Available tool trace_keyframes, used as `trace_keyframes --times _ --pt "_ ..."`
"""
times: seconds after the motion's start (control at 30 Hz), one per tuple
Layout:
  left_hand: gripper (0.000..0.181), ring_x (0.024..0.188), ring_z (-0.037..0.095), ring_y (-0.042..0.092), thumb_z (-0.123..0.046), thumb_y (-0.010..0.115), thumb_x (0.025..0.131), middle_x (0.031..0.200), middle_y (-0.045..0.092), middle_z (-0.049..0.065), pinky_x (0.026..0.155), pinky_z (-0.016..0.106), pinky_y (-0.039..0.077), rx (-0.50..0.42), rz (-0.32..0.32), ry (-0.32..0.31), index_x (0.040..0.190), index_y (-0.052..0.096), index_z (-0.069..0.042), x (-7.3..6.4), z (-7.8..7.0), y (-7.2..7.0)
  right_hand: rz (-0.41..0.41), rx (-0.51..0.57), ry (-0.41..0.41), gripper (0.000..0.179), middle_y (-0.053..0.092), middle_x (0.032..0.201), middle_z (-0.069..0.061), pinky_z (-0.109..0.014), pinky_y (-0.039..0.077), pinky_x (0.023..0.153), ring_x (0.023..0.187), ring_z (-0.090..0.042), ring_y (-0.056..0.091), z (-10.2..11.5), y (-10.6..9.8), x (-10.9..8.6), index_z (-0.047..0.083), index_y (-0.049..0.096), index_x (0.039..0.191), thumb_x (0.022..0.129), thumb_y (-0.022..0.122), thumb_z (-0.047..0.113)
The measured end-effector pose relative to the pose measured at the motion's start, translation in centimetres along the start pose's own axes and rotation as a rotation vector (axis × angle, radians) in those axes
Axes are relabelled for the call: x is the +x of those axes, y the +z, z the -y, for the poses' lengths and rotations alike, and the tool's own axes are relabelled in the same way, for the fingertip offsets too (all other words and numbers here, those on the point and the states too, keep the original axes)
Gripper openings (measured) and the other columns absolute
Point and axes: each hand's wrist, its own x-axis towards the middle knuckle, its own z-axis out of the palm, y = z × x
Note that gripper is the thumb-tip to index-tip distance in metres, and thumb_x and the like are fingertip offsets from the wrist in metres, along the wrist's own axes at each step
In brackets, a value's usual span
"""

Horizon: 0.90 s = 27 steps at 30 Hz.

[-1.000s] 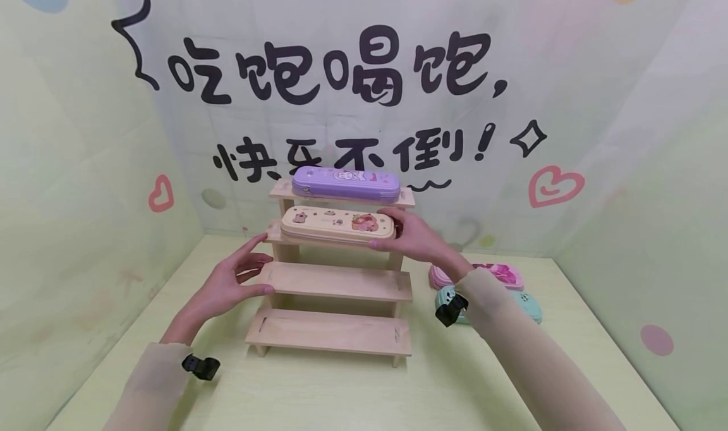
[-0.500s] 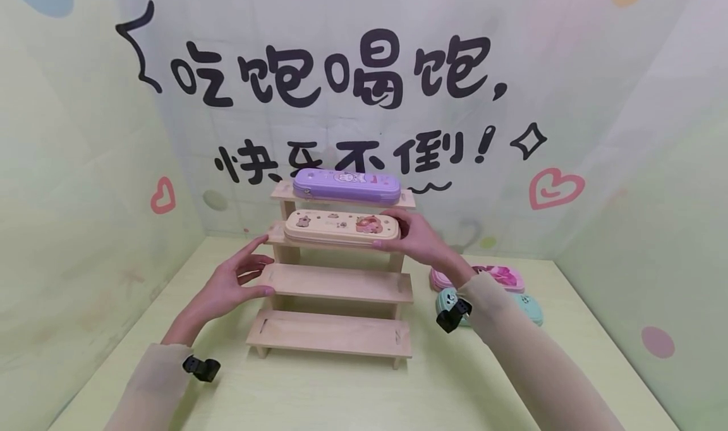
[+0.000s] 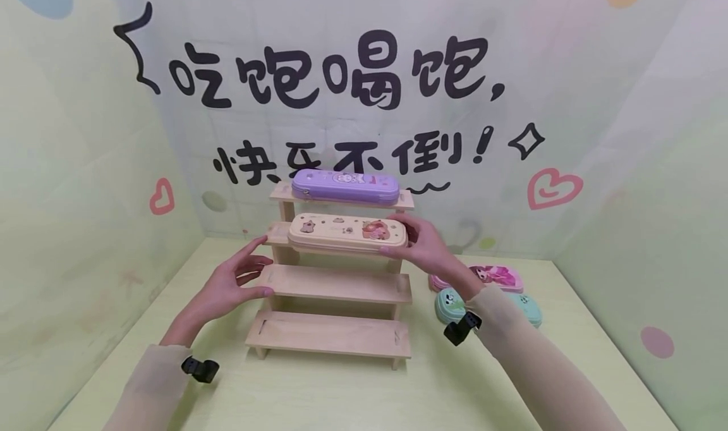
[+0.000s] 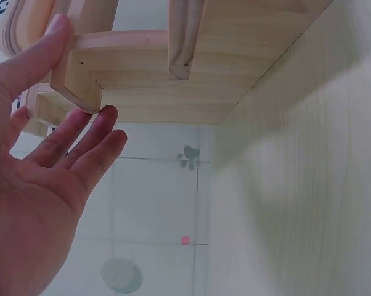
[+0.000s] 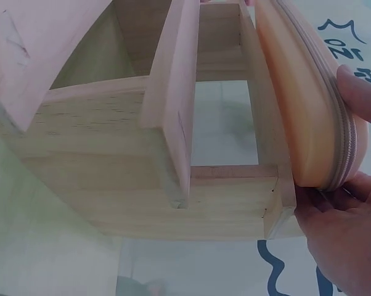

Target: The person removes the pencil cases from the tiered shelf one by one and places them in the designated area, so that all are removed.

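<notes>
A cream pencil case (image 3: 335,235) with printed cartoon stickers lies along the second shelf from the top of a wooden stepped rack (image 3: 335,282). My right hand (image 3: 423,248) grips its right end, thumb at the front and fingers behind. In the right wrist view the zipped side of the pencil case (image 5: 318,92) shows close against the shelf board. My left hand (image 3: 227,282) touches the rack's left side with thumb and fingertips, the fingers fairly straight. On the top shelf rests a purple pencil case (image 3: 345,186).
To the right of the rack, a pink pencil case (image 3: 500,278) and a mint-green pencil case (image 3: 529,308) lie on the pale table (image 3: 341,399). A printed cloth wall (image 3: 364,7) stands close behind the rack.
The cream pencil case has shifted slightly right and toward me, with my right hand gripping it. My left hand has stayed at the rack's left side.
</notes>
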Motion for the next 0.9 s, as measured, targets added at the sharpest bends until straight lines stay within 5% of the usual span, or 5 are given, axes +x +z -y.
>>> trace_keyframes --times 0.5,0.9 --pt "0.106 0.129 0.042 0.059 -0.015 0.093 0.083 0.136 0.064 0.02 0.109 0.05 0.048 0.017 -0.002 -0.01 0.168 0.03 -0.028 -0.3 0.2 0.1 0.012 -0.024 -0.002 0.072 0.061 0.141 -0.013 -0.047 0.047 0.114 0.13 -0.03 0.059 -0.5 -1.2 -3.8 0.004 0.054 0.149 0.086 0.089 0.014" --pt "0.107 0.131 0.038 0.059 -0.016 0.092 0.084 0.138 0.063 0.016 0.11 0.054 0.047 0.012 0.008 -0.007 0.168 0.028 -0.035 0.0 0.2 -0.1 0.001 -0.085 -0.042 0.073 0.058 0.144 -0.011 -0.037 0.049 0.112 0.132 -0.03 0.057 -0.6 -2.2 -6.5 0.002 0.055 0.149 0.086 0.09 0.017"
